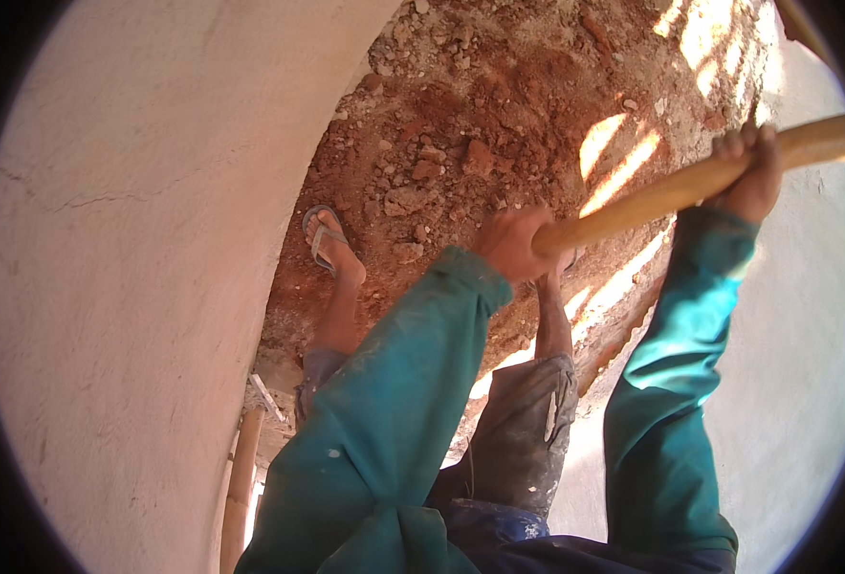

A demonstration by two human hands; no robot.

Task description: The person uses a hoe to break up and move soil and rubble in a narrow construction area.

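Wooden handle (652,194) slanting above broken reddish earth (527,105), from centre to the far right. The left hand (515,241) has its grip closed around the handle's left end; the right hand (753,180) has its grip closed around it farther right. Clods (406,200) lie to the far left of the left hand; a sandalled foot (339,251) stands beside the pale left wall (154,268).

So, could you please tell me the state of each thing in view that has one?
Wooden handle, held in both hands, slanting
Left hand, closed around the handle
Right hand, closed around it, farther right
Reddish soil, loose, broken into lumps
Left sandal, worn on the foot
Left wall, cracked
Trousers, stained
Green sleeves, reaching the wrists
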